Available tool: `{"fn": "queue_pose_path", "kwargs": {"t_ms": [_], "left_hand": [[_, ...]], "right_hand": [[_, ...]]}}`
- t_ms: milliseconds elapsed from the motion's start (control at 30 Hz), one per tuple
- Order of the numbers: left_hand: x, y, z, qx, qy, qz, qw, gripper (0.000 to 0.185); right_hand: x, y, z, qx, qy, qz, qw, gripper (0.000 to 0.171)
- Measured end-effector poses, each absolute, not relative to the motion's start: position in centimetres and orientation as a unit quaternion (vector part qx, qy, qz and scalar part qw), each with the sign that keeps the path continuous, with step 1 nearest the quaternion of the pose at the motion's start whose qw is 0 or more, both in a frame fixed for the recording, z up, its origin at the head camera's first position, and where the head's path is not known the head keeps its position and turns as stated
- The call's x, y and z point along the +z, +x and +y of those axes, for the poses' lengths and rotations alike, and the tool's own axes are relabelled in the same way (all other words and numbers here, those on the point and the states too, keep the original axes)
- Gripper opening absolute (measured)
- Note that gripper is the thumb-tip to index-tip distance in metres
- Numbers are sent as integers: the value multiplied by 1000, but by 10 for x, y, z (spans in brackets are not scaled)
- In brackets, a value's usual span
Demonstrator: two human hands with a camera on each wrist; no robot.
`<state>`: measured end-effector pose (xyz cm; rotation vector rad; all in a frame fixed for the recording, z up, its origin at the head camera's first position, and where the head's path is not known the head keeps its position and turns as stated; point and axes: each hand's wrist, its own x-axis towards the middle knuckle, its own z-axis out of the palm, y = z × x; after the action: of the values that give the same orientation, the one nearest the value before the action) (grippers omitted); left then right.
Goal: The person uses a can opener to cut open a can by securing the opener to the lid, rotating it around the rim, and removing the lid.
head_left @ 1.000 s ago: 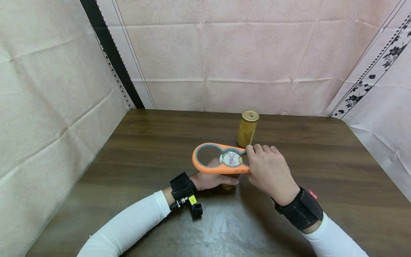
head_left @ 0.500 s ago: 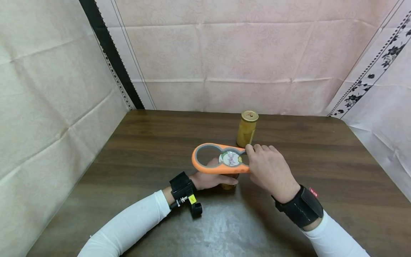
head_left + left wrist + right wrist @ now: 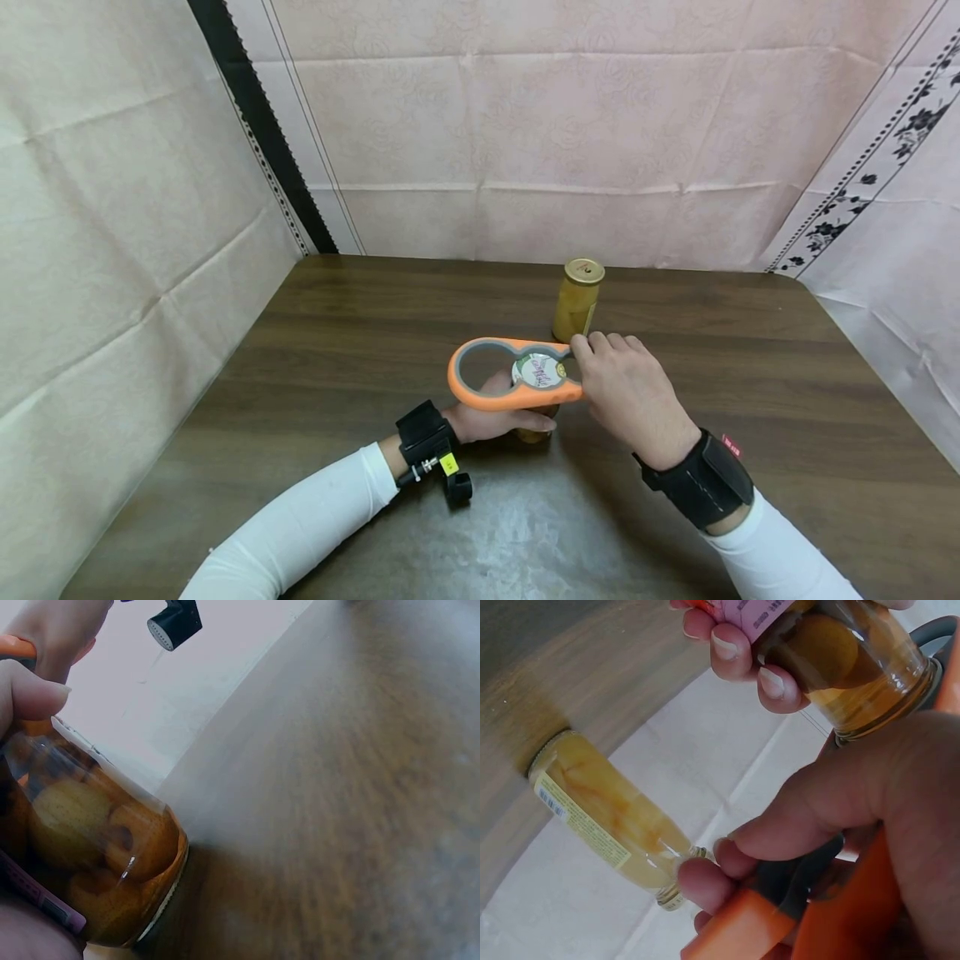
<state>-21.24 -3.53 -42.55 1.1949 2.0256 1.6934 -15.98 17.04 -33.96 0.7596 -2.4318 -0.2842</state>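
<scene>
Left hand (image 3: 487, 417): fingers wrapped round the fruit jar (image 3: 90, 862), held upright near the table (image 3: 315, 350) centre.
Right hand (image 3: 626, 392): fingers clamped on the orange opener (image 3: 495, 379), seated over the jar lid (image 3: 538, 371).
Change: opener handle swung slightly toward the far edge; turning judged under way.
Second jar (image 3: 577, 300): untouched, just behind.

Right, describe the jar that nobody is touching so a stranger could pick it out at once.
Start at the dark wooden table and look toward its far edge by the pink backdrop. Behind the orange jar opener stands a tall, slim jar of pale yellow contents with a gold lid. Unlike the jar of darker fruit gripped by the left hand, it stands alone, untouched.
</scene>
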Motion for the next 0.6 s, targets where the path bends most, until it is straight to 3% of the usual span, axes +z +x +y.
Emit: {"fn": "queue_pose_path", "kwargs": {"t_ms": [600], "left_hand": [[-424, -211, -37, 589, 384, 693, 159, 88]], "right_hand": [[-343, -164, 171, -117, 285, -900, 307, 38]]}}
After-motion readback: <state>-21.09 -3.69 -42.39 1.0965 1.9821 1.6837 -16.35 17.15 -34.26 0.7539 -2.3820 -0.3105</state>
